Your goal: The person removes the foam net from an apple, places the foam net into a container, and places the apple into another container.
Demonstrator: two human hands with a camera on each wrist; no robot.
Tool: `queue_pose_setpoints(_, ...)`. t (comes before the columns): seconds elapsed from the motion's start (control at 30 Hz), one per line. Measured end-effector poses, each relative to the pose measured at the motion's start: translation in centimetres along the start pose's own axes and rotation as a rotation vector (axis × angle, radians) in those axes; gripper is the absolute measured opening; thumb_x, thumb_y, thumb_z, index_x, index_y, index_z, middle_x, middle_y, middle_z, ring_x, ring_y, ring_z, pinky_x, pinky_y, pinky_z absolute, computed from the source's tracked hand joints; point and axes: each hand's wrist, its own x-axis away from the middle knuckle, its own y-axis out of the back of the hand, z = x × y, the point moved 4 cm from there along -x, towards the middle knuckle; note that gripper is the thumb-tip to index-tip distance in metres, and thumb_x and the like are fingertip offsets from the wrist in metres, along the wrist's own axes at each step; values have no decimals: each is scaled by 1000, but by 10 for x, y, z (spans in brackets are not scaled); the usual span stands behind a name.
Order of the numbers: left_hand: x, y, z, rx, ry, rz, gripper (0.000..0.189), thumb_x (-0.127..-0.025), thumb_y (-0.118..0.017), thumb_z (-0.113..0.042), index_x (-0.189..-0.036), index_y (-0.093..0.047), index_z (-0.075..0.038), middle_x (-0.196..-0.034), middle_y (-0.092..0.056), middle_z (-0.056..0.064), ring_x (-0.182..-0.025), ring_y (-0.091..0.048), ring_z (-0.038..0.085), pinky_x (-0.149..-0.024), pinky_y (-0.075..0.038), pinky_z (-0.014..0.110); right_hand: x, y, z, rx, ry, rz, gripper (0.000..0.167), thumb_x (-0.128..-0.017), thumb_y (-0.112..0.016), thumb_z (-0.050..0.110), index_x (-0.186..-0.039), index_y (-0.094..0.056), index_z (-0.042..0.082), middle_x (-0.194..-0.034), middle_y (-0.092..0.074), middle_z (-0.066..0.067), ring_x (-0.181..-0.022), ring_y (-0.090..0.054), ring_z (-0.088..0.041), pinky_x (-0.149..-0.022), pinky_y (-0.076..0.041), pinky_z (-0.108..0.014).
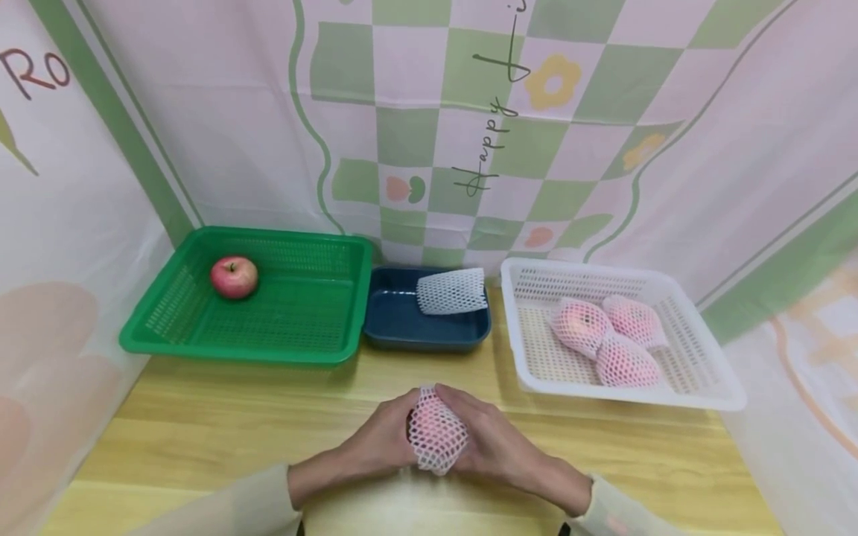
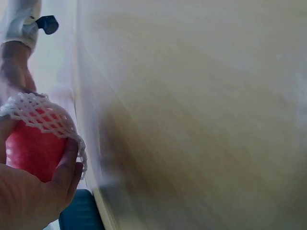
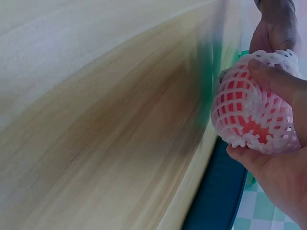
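Between both hands, above the front of the table, is a red apple (image 2: 36,148) partly covered by a white foam net sleeve (image 1: 437,433). My left hand (image 1: 386,435) grips the apple from the left; the left wrist view shows bare red skin on that side, with fingers reaching over the net's edge. From the right, my right hand (image 1: 492,439) holds the netted side, its thumb lying on the mesh in the right wrist view. The net (image 3: 254,105) covers most of the fruit there, with a small gap of red showing at its gathered end.
A green basket (image 1: 241,353) at the left holds one bare apple (image 1: 234,278). The dark blue tray (image 1: 429,344) in the middle holds an unused-looking foam net (image 1: 452,291). In the white basket (image 1: 630,402) at the right lie three netted apples (image 1: 582,326). A patterned curtain hangs behind.
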Motion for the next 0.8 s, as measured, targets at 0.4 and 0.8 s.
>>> queue_pose_setpoints(0.4,3,5,-3,21,30,-14,78,-74,-96,-22,-142,-59,-11,-131,-70,2,-118,-66,15,-107,-52,36,2,3,0,36,61,-7,99,-73,-99,25,-150,-48,-12,-147,-58,-29,-130,-63,-41,-105,-54,-48)
queue_pose_setpoints(0.8,3,10,-1,-8,48,-11,77,-74,-96,-31,-140,-60,-13,-128,-70,0,-116,-66,16,-105,-53,37,5,10,-2,34,122,-22,86,-81,-93,23,-150,-53,-7,-146,-60,-27,-126,-67,-38,-100,-58,-46)
